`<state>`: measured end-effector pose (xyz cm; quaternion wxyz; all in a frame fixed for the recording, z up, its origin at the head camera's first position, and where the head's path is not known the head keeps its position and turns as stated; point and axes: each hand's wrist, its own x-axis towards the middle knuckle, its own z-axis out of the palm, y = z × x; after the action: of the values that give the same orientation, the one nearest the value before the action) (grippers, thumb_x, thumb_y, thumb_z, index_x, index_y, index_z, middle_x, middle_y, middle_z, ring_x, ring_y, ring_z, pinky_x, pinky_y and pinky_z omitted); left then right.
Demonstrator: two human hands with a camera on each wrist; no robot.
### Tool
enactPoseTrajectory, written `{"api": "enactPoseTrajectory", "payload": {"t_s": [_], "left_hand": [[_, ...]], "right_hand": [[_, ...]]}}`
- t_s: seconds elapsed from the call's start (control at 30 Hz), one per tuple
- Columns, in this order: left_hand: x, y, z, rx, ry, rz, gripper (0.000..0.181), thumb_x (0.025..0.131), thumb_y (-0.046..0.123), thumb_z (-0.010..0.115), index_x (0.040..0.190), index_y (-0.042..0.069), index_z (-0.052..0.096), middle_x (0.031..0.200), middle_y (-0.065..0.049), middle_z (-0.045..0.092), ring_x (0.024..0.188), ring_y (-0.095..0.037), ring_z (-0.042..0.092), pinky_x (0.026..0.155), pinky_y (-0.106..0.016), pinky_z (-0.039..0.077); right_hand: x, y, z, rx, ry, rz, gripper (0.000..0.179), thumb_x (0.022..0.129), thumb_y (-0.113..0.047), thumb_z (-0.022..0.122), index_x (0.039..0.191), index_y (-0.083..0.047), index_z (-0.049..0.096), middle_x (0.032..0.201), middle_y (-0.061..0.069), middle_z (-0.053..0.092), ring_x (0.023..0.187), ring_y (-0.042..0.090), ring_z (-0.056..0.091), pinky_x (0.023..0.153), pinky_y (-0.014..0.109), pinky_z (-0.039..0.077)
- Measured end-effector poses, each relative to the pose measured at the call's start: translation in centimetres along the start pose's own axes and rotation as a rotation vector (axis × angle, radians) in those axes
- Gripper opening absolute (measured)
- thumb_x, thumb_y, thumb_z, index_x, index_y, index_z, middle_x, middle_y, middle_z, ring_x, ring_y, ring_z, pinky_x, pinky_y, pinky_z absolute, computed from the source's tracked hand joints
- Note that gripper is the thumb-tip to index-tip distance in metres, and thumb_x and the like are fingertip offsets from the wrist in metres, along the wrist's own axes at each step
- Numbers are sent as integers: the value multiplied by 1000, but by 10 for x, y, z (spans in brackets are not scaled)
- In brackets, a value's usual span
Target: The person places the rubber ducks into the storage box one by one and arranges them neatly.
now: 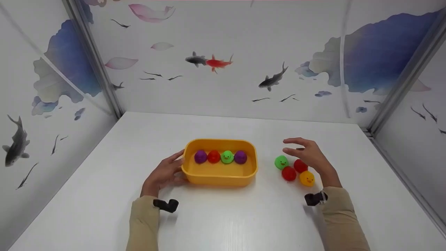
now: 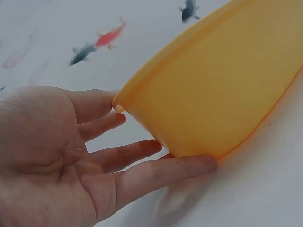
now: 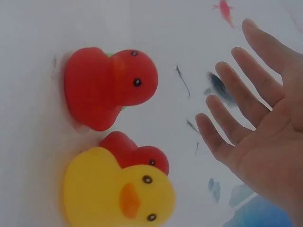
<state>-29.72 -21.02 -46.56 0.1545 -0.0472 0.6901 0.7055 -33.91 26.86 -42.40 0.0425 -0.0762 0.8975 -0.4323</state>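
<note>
A yellow plastic basin [image 1: 218, 180] stands on the table. In it sits a row of small rubber ducks: a purple duck [image 1: 200, 157], a red duck [image 1: 214, 156], a green duck [image 1: 227, 157] and another purple duck [image 1: 240, 157]. My left hand [image 1: 168, 171] rests against the basin's left end, its extended fingers and thumb touching the rim and wall. My right hand [image 1: 311, 155], fingers spread, hovers with nothing in it above a cluster of a green duck [image 1: 281, 162], a red duck [image 1: 289, 173], a second red duck [image 1: 300, 166] and a yellow duck [image 3: 118, 189].
The white table [image 1: 223, 219] meets a back wall [image 1: 223, 97] printed with fish and petals. Similar panels rise at the left and right, joined by metal posts [image 1: 94, 55]. A black wrist camera [image 1: 166, 205] is strapped to each sleeve.
</note>
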Motion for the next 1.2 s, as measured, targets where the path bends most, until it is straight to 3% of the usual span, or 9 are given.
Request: {"api": "enactPoseTrajectory", "payload": {"t_s": [0.33,0.8,1.03,1.2], "left_hand": [[-1,-2,-1,8,28,-13,54,105,30,53,156,30,36,157,-14,43,136,-38,52,96,-51,57],[-2,-1,-2,11,28,-3,54,105,31,53,156,29,37,157,-13,44,136,-37,52,96,-51,57],[-1,-3,-2,12,-9,26,55,106,29,50,158,26,32,159,-14,40,138,-38,50,98,-52,55],[0,-3,-1,14,8,16,54,105,30,51,157,28,34,158,-14,43,136,-36,52,98,-50,56]], "right_hand": [[2,21,3,-53,-47,43,62,91,-50,68,143,-19,55,160,20,35,140,48,38,112,62,42],[6,23,12,-110,-125,115,61,90,-47,71,142,-18,57,160,23,32,144,48,28,116,69,30],[8,25,17,-108,-139,156,58,90,-44,73,140,-18,59,160,26,30,141,48,32,110,54,47],[8,25,18,-112,-136,155,57,90,-43,73,139,-17,59,159,26,31,142,49,32,109,53,49]]}}
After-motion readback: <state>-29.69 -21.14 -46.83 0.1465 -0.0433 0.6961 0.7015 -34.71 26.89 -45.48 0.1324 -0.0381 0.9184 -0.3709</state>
